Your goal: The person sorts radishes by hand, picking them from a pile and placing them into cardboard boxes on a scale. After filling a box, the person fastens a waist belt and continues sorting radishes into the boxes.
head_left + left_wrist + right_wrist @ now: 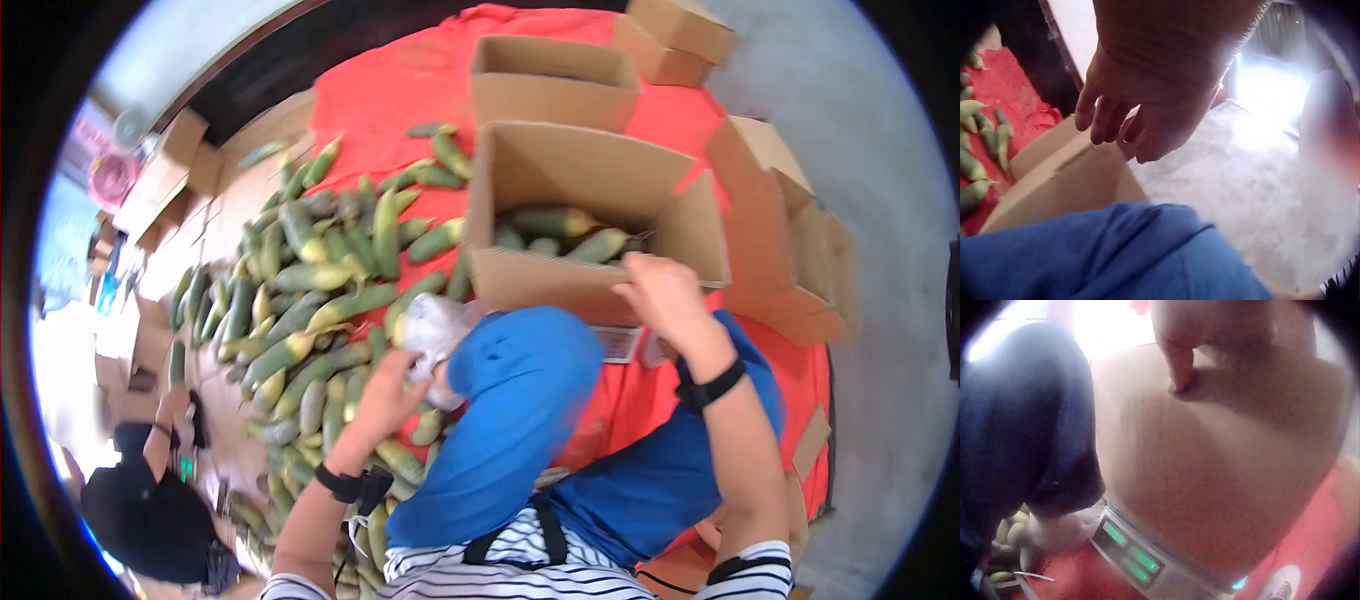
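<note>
My right hand [668,300] grips the near wall of an open cardboard box [545,278]; its thumb [1180,372] presses the outside face in the right wrist view, with the other fingers at the rim. Several long green vegetables [600,245] with yellowish ends lie inside the box. Beneath it is a scale [1147,562] with green lit displays. My left hand [385,405] hovers beside my left knee, its fingers loosely bent and nothing in them. In the left wrist view these fingers hang down over a background of cardboard and floor.
A big heap of the same vegetables [300,310] covers the left side. Another open box [550,100] stands behind, and more cartons [770,240] are at the right on the red sheet [400,70]. A person in black [150,510] is at the lower left.
</note>
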The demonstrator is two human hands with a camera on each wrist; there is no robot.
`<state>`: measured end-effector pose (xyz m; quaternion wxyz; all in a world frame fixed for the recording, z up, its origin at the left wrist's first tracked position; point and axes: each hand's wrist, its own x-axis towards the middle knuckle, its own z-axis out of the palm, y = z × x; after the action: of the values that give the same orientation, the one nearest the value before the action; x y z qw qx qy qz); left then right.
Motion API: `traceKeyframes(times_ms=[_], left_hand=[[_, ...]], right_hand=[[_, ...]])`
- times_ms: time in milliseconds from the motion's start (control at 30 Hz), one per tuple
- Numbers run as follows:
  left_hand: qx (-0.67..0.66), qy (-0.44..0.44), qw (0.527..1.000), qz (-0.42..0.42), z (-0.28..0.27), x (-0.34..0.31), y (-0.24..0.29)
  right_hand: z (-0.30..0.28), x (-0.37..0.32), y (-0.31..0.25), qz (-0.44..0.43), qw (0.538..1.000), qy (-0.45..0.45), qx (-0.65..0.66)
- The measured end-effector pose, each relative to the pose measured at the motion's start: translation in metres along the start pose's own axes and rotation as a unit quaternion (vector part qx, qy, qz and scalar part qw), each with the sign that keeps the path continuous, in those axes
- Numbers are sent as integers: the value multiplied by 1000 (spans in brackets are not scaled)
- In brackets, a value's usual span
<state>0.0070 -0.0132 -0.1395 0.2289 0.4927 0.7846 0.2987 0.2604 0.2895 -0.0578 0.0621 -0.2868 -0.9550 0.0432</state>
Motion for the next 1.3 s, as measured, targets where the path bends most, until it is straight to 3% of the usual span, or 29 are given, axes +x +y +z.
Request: traceKeyframes(times_ms=[67, 133, 267, 333, 467, 567, 633, 833, 967, 1067, 1100, 1167, 1233, 1300], left_hand=[[59, -94, 990, -84, 16, -63, -54], [75, -123, 973, -179, 24, -113, -87], [137, -1, 955, -263, 22, -159, -147], [218, 105, 907, -344, 12, -166, -172], [225, 118, 873, -415, 8, -180, -235], [147, 56, 876, -456, 20, -185, -265], [104, 25, 855, -507, 18, -176, -254], [176, 27, 836, -519, 23, -166, -236], [143, 37, 855, -497, 34, -169, -258], [110, 23, 862, -495, 19, -154, -217], [-54, 31, 844, -532, 13, -148, -196], [-338, 69, 745, -571, 16, -150, -198], [-427, 101, 709, -553, 0, -137, -139], [-430, 81, 754, -489, -4, -135, -111]], right_hand=[[1, 3, -2, -9, 1000, -4, -5], [-1, 1, -4, -2, 1000, -8, 8], [-4, 1, -8, 3, 999, -4, 34], [-5, 2, -7, -1, 1000, -7, 29], [-7, 3, -14, 24, 999, -16, 27], [-8, 3, -15, 35, 999, -21, 24], [-9, 4, -15, 40, 999, -23, 22], [-9, 6, -13, 40, 999, -26, 15], [-5, 5, -8, 27, 999, -27, 21], [-6, 4, -9, 13, 999, -10, 28], [-5, 4, -9, 9, 1000, 0, 24], [-2, 5, -6, 10, 1000, -1, 20], [-1, 6, -5, 11, 1000, -5, -8], [1, 4, -2, 0, 1000, 10, -9]])
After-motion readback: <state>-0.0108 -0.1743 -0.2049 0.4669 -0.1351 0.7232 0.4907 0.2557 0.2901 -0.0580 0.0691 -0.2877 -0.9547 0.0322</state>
